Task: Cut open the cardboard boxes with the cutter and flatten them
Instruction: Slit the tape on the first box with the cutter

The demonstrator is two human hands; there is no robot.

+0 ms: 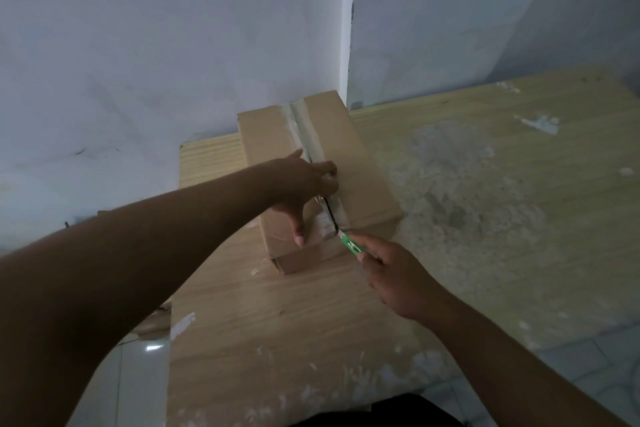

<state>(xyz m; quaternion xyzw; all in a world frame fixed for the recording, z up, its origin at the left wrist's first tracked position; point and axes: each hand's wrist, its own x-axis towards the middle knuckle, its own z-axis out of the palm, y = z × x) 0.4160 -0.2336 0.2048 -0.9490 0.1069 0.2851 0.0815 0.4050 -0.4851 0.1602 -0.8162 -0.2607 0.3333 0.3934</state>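
Note:
A brown cardboard box (356, 166) lies on the wooden table (485, 218), its top seam covered with pale tape and split open along the near half. My left hand (304, 191) rests on the box's left flap, thumb down over the near edge, fingertips curled at the slit. My right hand (394, 274) grips a green cutter (349, 244), whose tip sits at the near end of the seam.
The table top carries patches of white residue and tape scraps (540, 123). White walls stand close behind the box, with a corner (348, 45) above it. Tiled floor (588, 374) shows at lower right and lower left. A flat piece of cardboard (156, 319) pokes out left of the table.

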